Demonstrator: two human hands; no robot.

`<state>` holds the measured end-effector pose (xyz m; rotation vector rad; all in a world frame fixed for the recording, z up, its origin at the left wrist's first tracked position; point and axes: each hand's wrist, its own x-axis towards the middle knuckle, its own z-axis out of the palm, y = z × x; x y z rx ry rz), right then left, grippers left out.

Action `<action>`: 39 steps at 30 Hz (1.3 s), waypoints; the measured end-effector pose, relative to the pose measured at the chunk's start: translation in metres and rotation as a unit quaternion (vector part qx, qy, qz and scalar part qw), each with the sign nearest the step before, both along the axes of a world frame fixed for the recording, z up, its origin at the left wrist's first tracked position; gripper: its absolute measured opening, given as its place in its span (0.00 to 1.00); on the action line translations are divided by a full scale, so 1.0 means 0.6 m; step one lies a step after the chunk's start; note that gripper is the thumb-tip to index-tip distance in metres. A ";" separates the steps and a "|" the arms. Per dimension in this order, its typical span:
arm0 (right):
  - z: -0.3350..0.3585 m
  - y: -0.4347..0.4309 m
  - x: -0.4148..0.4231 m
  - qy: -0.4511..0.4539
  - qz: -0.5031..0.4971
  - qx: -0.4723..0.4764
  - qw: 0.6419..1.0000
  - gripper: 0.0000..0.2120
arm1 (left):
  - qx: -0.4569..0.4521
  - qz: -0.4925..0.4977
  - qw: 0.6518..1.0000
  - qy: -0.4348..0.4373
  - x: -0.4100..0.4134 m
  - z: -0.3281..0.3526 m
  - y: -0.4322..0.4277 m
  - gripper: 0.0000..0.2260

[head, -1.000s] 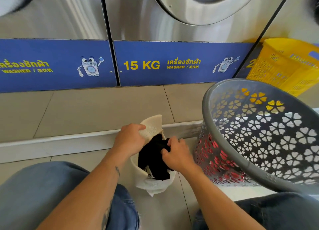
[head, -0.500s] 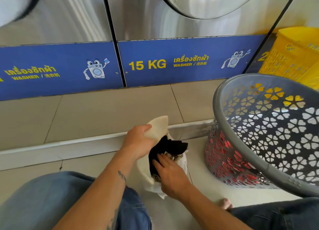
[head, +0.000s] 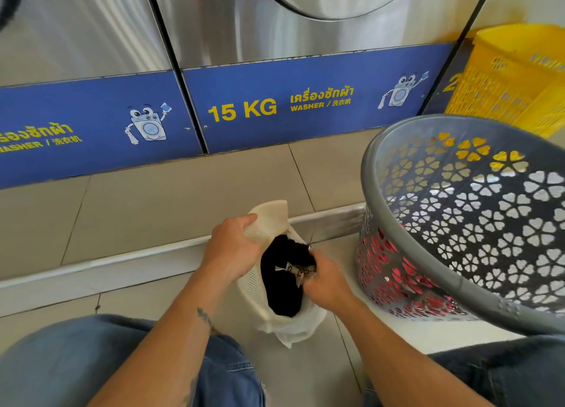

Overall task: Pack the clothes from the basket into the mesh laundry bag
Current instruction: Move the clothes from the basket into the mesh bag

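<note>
Over the floor, the left hand (head: 230,247) pinches the bag (head: 269,226) rim open so the right hand (head: 328,281), closed on the black garment (head: 282,281), can stuff it in.

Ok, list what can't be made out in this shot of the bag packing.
- Right hand fingertips, head view: buried in the black garment, so the grip is unclear.
- Mesh laundry bag bottom: covered by the garment; other contents unknown.
- Gray basket: cut off by the right edge; red clothes show only through its holes, count unknown.
- Garment's white label: print too small to read.
- Left hand fingers: curled around the bag rim, tips hidden.
</note>
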<state>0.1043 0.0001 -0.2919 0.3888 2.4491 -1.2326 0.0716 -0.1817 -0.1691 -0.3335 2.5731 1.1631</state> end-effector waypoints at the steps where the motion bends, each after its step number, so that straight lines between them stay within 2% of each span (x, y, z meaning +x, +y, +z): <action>1: -0.005 -0.005 0.003 0.010 0.014 0.014 1.000 0.25 | 0.005 -0.003 1.000 -0.002 0.000 -0.001 0.001 0.33; 3: -0.002 -0.019 0.005 0.059 0.016 0.074 0.995 0.19 | 0.015 -0.010 1.000 -0.006 0.000 -0.004 0.000 0.32; 5: 0.016 -0.035 0.001 0.117 0.028 0.105 0.987 0.19 | 0.021 -0.014 1.000 -0.007 -0.001 -0.008 -0.003 0.32; 8: 0.048 -0.076 -0.006 0.197 0.062 0.048 0.977 0.13 | 0.034 -0.024 0.999 0.004 -0.003 -0.009 -0.001 0.30; 10: 0.046 -0.098 -0.001 0.177 0.094 -0.026 0.979 0.10 | 0.037 -0.035 0.998 0.021 -0.005 -0.004 0.001 0.29; 12: 0.017 -0.096 0.010 0.093 0.158 -0.047 0.982 0.11 | 0.029 -0.041 0.998 0.028 -0.006 0.002 0.000 0.30; 14: -0.017 -0.067 0.016 0.019 0.209 0.008 0.978 0.24 | 0.027 -0.040 0.998 0.026 -0.002 0.004 -0.003 0.30; 16: -0.022 -0.041 0.015 -0.019 0.176 -0.001 0.984 0.33 | 0.033 -0.029 0.999 0.028 -0.001 0.005 -0.008 0.30; 18: -0.011 -0.026 0.001 -0.033 0.130 -0.037 0.990 0.36 | 0.017 -0.014 0.999 0.038 -0.003 0.005 -0.010 0.30; 20: 0.002 -0.011 -0.010 -0.037 0.109 -0.013 0.993 0.37 | 0.003 -0.003 0.999 0.041 -0.007 0.000 -0.010 0.29; 24: 0.035 0.039 -0.017 -0.067 0.086 0.057 0.992 0.31 | -0.003 -0.013 1.000 0.027 -0.006 -0.007 0.001 0.28; 27: 0.065 0.052 -0.011 -0.110 0.154 0.151 0.970 0.22 | -0.006 -0.025 0.999 0.030 -0.002 -0.001 0.012 0.27; 31: 0.093 0.053 0.019 -0.100 0.220 0.272 0.932 0.19 | -0.002 -0.031 0.999 0.021 0.014 0.014 0.026 0.25; 33: 0.110 0.056 0.026 -0.103 0.230 0.262 0.932 0.18 | 0.003 -0.034 0.999 0.021 0.025 0.020 0.035 0.24; 36: 0.160 0.057 0.021 -0.102 0.237 0.181 0.949 0.15 | 0.005 -0.030 0.999 0.025 0.035 0.025 0.045 0.24; 39: 0.248 0.060 0.024 -0.059 0.265 0.168 0.948 0.21 | 0.007 -0.015 1.000 0.023 0.042 0.030 0.051 0.24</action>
